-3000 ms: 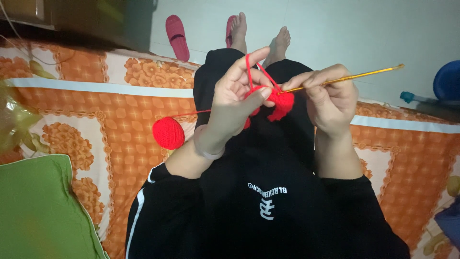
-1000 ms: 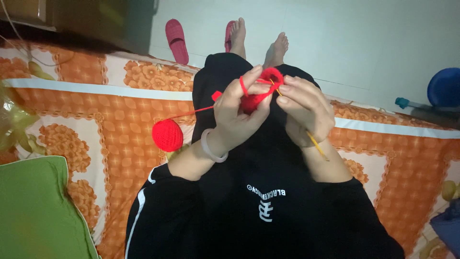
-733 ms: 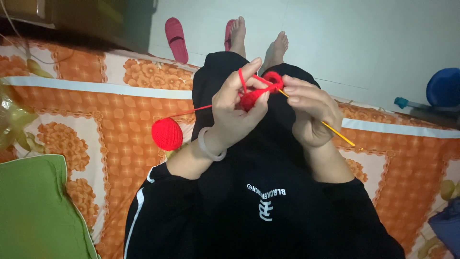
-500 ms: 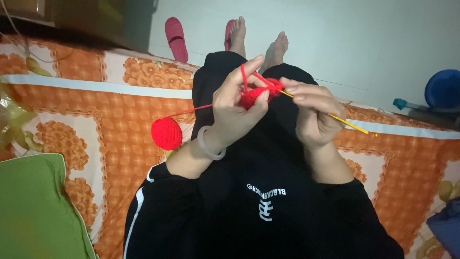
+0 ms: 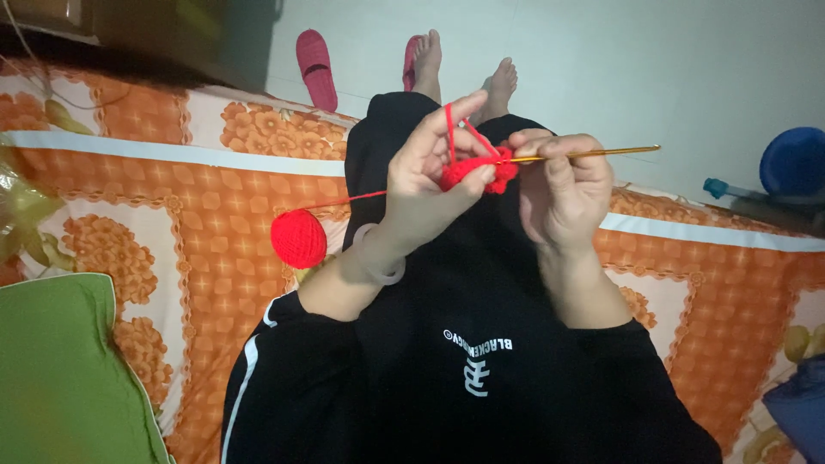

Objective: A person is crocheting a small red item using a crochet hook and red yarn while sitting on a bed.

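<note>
**Crochet in hand, frame centre**

Head view: your left hand (image 5: 425, 185) is pinched on the red piece (image 5: 473, 169), strand looped over the forefinger. Your right hand (image 5: 563, 189) is closed round the hook (image 5: 584, 155). Yarn ball (image 5: 298, 239) centre left on the sheet (image 5: 198, 198). Risk: a taut strand could drag the ball away.

A red crochet piece (image 5: 478, 169) sits at centre frame, with a gold hook (image 5: 584, 155) and a red yarn ball (image 5: 298, 239) to its left. The bedsheet (image 5: 198, 198) is orange with white bands and orange flowers. A green pillow (image 5: 60, 369) fills the lower left. The clothes (image 5: 464, 344) are black with white print. Pink slippers (image 5: 315, 57) lie at the top, and a blue object (image 5: 792, 161) at the right edge.
</note>
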